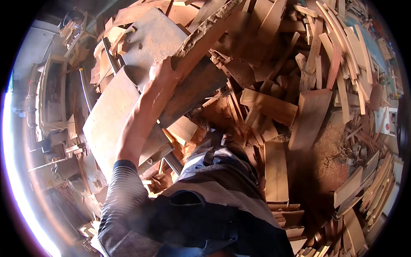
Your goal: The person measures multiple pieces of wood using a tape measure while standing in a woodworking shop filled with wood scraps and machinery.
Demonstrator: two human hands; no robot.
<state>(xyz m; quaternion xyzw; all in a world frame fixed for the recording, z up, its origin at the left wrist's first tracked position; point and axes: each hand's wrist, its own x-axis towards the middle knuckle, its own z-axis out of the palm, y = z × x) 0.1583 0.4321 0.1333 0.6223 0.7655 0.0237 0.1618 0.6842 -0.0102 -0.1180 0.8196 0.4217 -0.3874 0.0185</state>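
Head view: left hand (162,70) clamped on rough plank (205,36) end, above offcut pile (274,107); right hand not visible.

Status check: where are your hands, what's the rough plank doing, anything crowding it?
Left hand gripping the rough plank at its near end. Right hand out of view. Flat boards beneath, scrap offcuts piled close on the right.

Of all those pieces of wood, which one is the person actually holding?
The long rough-edged plank, gripped at its lower end by the left hand; it rises off the heap, while the others lie loose.
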